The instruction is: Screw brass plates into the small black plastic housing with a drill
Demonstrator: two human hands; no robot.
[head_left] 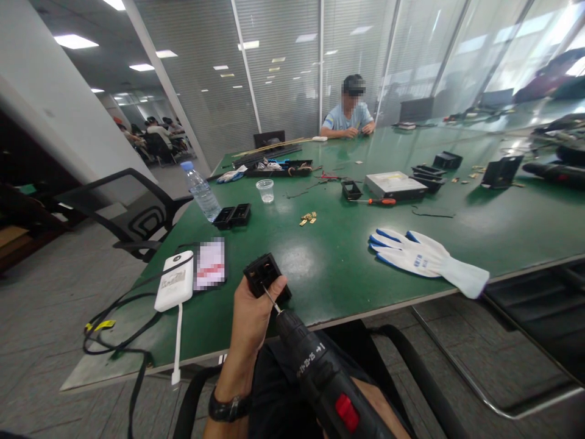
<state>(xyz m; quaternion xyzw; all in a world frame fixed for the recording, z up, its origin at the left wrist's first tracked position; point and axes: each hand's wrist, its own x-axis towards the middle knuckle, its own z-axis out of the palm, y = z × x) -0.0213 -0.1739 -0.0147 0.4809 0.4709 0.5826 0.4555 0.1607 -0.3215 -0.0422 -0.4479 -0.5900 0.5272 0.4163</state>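
My left hand (pixel 250 317) is closed around a small black plastic box (pixel 265 275), holding it at the near edge of the green table (pixel 320 250). A black power drill (pixel 326 378) with a red switch points up from the lower middle, its thin bit (pixel 270 297) reaching into the box. My right hand is hidden behind the drill body; only a bit of forearm (pixel 381 405) shows, so its fingers cannot be seen.
White-and-blue work gloves (pixel 427 259) lie to the right. A white power bank (pixel 174 280) with cables, a water bottle (pixel 200 190), plastic cup (pixel 265 190), black boxes (pixel 233 216), a red-handled screwdriver (pixel 377 201) and a grey drive (pixel 395 184) lie about. A person (pixel 350 113) sits at the far end.
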